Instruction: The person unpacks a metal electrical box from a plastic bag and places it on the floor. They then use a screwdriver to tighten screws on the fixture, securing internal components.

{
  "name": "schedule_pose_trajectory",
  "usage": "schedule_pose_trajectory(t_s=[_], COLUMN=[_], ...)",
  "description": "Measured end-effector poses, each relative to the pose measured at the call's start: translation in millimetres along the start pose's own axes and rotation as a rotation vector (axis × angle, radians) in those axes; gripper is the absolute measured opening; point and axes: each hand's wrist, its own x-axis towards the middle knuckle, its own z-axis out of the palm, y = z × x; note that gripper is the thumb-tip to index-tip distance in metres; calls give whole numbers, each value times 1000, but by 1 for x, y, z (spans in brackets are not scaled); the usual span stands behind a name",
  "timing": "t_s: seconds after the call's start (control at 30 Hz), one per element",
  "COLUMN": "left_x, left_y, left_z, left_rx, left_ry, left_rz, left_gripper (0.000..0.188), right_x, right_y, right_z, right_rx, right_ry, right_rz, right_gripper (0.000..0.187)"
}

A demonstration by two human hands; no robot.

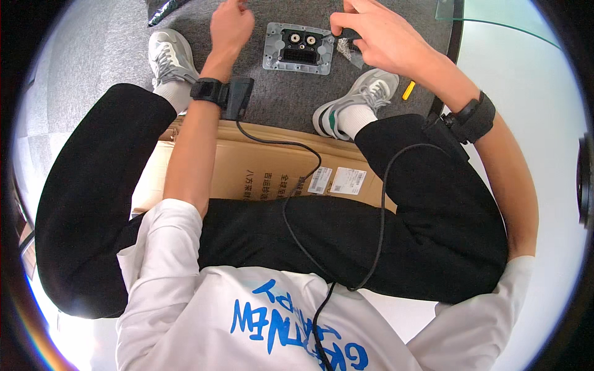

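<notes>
A grey metal housing (pixel 268 52) lies on the dark carpet beyond my feet, with a black connector block (pixel 302 54) and two round terminals in its middle. My right hand (pixel 377 37) is just right of it, fingers wrapped round the black handle of what looks like a screwdriver (pixel 349 34). The tool's thin shaft points left over the housing's upper right edge; whether its tip touches is too small to tell. To the housing's left, my left hand (pixel 232 28) is closed and raised, its fingertips near the picture's upper edge. What it holds, if anything, is hidden.
A clear bag of small metal parts (pixel 352 54) lies under my right hand. A yellow handle (pixel 408 90) rests beside my right shoe (pixel 365 99). Flattened cardboard (pixel 247 157) is beneath my legs. Cables (pixel 383 185) run from both wrist straps. A glass edge (pixel 501 25) stands at far right.
</notes>
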Motion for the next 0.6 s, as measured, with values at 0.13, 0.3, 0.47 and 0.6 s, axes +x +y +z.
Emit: schedule_pose_trajectory(t_s=[0.13,0.3,0.47,0.6], left_x=[7,-10,-26,-21], left_y=[79,150,171,171], left_z=[6,5,4,-2], left_rx=[-412,-410,-497,-446], left_ry=[-240,-591,-422,-475], left_rz=[125,236,291,323], left_gripper=[19,34,40,49], right_x=[-1,-1,-9,-13], right_y=[-5,-5,6,7], right_z=[3,4,10,11], right_rx=[166,20,-15,37], right_ry=[100,3,151,254], right_rz=[86,401,173,57], right_gripper=[29,43,31,33])
